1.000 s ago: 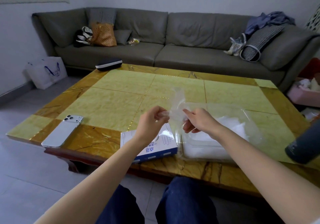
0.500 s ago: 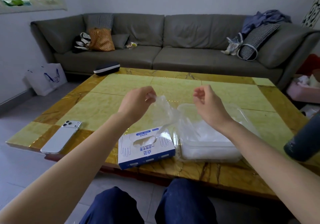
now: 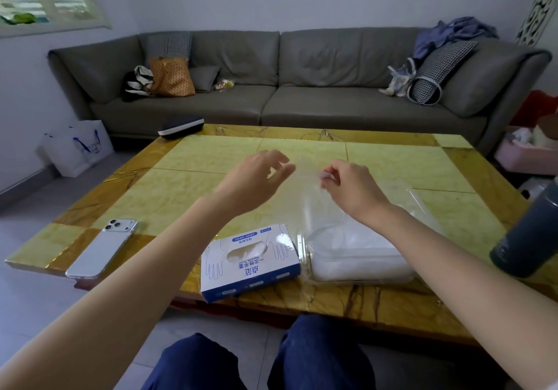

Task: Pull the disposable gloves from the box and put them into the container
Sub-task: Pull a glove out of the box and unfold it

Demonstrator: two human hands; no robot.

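Now the right hand [image 3: 353, 189] pinches the disposable glove [image 3: 309, 198], the grip of the left hand [image 3: 256, 180] unclear; next, lower it into the clear container [image 3: 347, 276] at three o'clock of the glove box [image 3: 250, 264].

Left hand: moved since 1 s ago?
Yes. Then it overlapped the glove box. Now the left hand sits clear of the box, higher in the frame, toward the sofa.
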